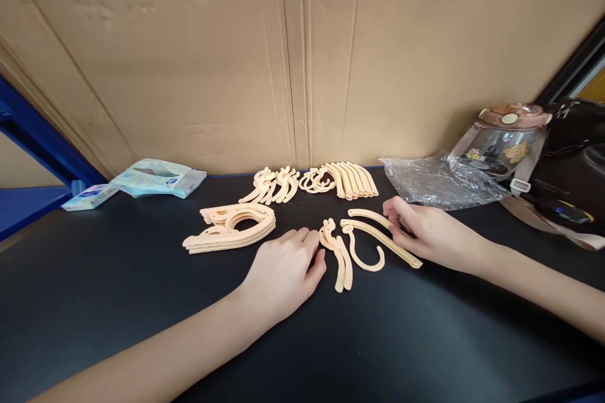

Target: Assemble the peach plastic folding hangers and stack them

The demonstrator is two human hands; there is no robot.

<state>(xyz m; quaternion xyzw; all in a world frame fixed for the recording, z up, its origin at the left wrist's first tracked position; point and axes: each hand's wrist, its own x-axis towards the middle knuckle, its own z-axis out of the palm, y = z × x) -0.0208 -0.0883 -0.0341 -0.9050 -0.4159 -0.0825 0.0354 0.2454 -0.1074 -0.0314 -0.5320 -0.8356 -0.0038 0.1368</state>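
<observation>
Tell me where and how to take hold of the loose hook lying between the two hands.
Best pinched, I'd judge, at the bottom of the hook's curve, coming from the person's near side. It lies flat, with that bend bulging toward the person, while its ringed upper end sits right by the lower long strip.

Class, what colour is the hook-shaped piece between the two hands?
The hook-shaped piece is pale peach-beige, seen best in the head view.
</observation>
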